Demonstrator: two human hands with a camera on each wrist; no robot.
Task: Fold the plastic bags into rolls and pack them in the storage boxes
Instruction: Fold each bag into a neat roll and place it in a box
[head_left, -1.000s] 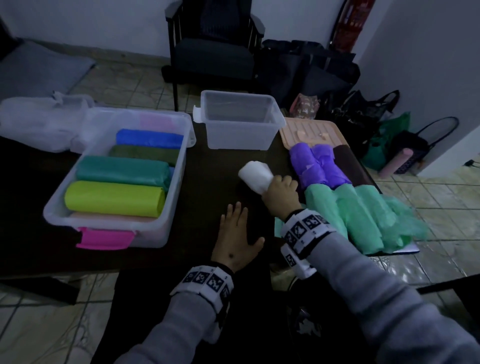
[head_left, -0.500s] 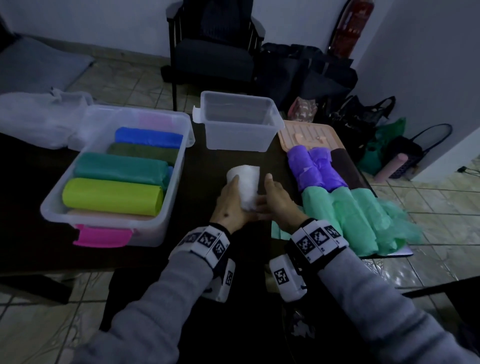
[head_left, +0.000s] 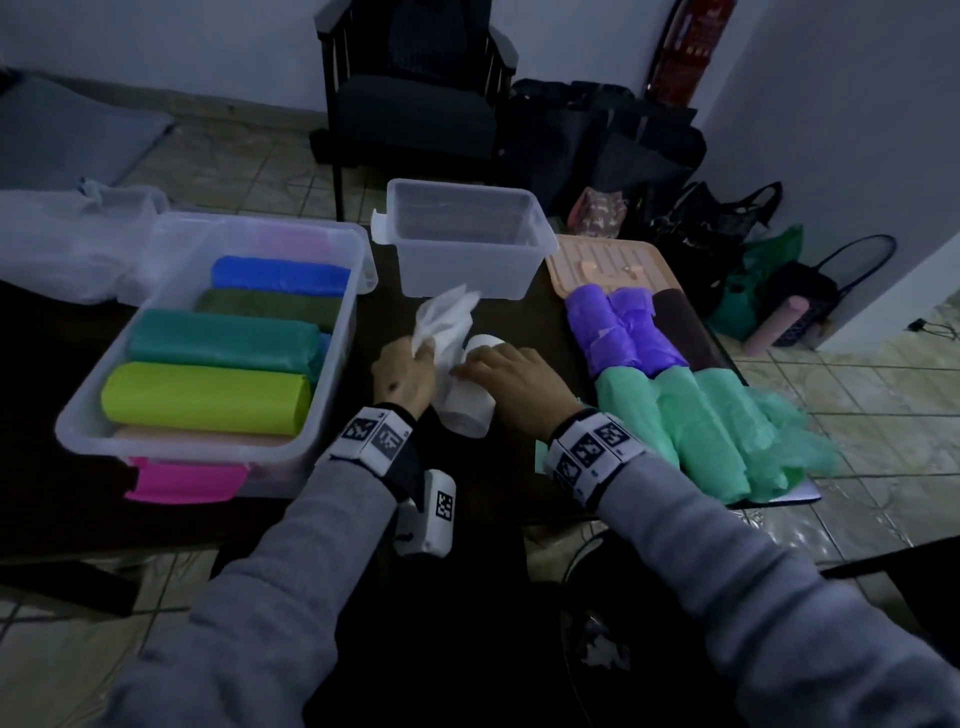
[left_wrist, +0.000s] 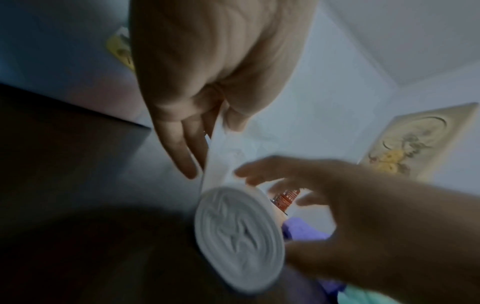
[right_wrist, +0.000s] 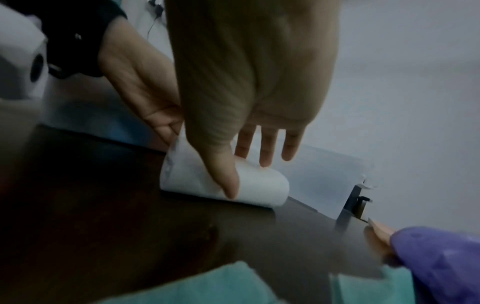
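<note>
A white roll of plastic bag (head_left: 465, 410) lies on the dark table (head_left: 519, 312) between my hands. My left hand (head_left: 410, 364) pinches the roll's loose end (head_left: 447, 317), which stands up crumpled above the fingers. In the left wrist view the sheet (left_wrist: 221, 156) runs from my left hand (left_wrist: 207, 131) down to the roll's spiral end (left_wrist: 239, 236). My right hand (head_left: 506, 371) rests on top of the roll, fingers nearly straight. In the right wrist view my right hand (right_wrist: 249, 164) has its thumb against the roll (right_wrist: 262, 185). A small clear box (head_left: 462, 270) stands empty just behind.
A large clear box (head_left: 78, 421) at the left holds several coloured rolls (head_left: 208, 397). Purple bags (head_left: 613, 332) and green bags (head_left: 691, 426) lie at the right by a peach lid (head_left: 602, 260). A clear bag (head_left: 57, 249) lies at the far left. A chair (head_left: 410, 104) and dark bags stand behind the table.
A second ago my right hand held the white roll up and my left hand lay flat. The roll now lies on the table, and my left hand has pulled its loose end out.
</note>
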